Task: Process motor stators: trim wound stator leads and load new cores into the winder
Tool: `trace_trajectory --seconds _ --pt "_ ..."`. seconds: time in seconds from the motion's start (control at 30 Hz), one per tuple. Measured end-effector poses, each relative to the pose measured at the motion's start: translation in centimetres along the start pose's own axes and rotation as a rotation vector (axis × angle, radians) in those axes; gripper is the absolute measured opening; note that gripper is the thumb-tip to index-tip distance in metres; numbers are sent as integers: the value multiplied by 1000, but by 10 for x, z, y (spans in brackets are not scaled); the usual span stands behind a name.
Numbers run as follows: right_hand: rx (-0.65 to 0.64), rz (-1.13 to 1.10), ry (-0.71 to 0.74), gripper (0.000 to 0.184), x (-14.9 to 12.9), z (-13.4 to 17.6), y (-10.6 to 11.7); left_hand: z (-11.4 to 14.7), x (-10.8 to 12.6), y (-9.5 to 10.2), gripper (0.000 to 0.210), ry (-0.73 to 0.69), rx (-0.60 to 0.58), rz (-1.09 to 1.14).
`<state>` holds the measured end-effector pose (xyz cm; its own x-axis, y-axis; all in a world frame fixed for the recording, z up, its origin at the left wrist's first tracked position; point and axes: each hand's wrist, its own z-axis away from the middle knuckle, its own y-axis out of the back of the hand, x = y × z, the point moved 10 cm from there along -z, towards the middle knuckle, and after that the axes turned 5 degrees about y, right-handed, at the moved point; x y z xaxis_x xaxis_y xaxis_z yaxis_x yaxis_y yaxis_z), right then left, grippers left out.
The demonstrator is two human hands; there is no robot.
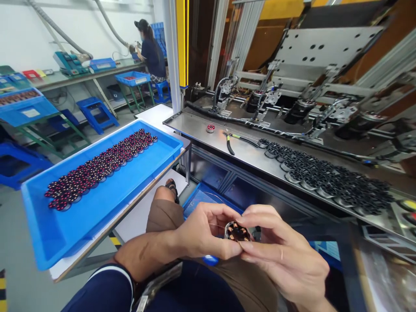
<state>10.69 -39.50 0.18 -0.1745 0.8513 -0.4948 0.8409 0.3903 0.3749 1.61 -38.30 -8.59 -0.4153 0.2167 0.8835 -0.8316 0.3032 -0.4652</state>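
Between my two hands is a small round motor stator with copper windings and a dark centre. My left hand grips its left side between thumb and fingers. On the right side, the thumb and fingertips of my right hand close on its rim. A thin wire runs out from the stator near my left fingers. Beyond my hands, a pair of cutting pliers lies on the metal ledge, with one red-and-black stator to its left.
Many black stator cores cover the ledge's right part, before a winding machine. To my left, a blue tray holds rows of wound stators. A co-worker sits at a far bench. Blue stools stand between.
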Motion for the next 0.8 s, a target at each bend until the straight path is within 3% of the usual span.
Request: trace_trajectory --seconds 0.13,0.27,0.4,0.5,0.67,0.8 --pt "131 326 48 20 -18 5 7 1 5 3 36 -90 59 -1" --pt "224 592 71 20 -33 15 6 7 25 1 41 -384 114 -57" --pt "283 656 52 21 -37 22 3 18 45 -5 49 -687 133 -131" --pt "289 598 1 21 -33 23 0 22 48 -7 50 -769 148 -194" --pt "433 418 -147 18 -14 31 1 22 40 -4 53 -707 129 -158" --pt "495 360 -164 19 -6 31 3 9 19 6 60 -381 88 -104"
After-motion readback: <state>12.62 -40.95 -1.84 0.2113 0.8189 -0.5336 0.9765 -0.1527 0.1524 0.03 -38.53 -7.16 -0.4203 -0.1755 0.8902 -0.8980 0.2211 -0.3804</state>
